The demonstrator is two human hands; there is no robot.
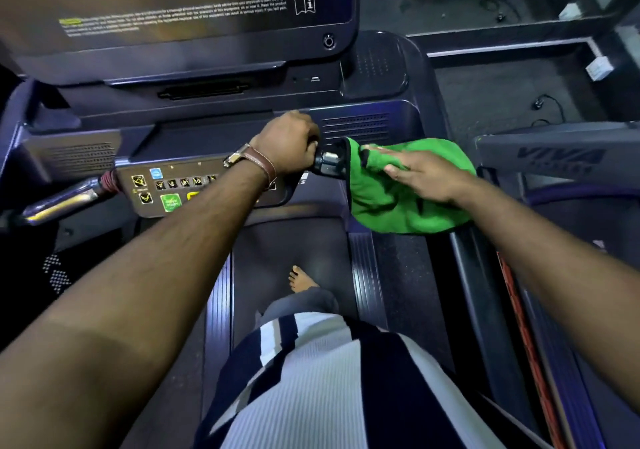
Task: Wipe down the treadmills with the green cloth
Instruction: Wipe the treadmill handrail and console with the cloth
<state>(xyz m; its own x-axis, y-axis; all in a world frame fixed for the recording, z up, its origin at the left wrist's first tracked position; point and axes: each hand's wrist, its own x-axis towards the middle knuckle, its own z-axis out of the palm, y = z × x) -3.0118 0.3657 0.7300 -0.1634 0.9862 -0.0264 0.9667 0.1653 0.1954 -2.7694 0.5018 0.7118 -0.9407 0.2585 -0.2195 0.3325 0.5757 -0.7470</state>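
Between the two hands sits a shiny handle (327,163) on the treadmill (377,77). The left hand (289,145) grips it tight. The right hand (420,171) lies flat with straight fingers on the green cloth (391,202), which drapes over the handle's end. Buttons (173,188) show under the left wrist.

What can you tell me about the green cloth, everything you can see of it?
The green cloth is bright green, soft and fleecy-looking, with a dark stitched edge. It is draped, bunched and creased, over the right handlebar of the treadmill, with its lower part hanging loose. The right hand lies on top of it, fingers fairly straight, pressing it onto the bar. The left hand grips the shiny handlebar grip right beside the cloth's edge.
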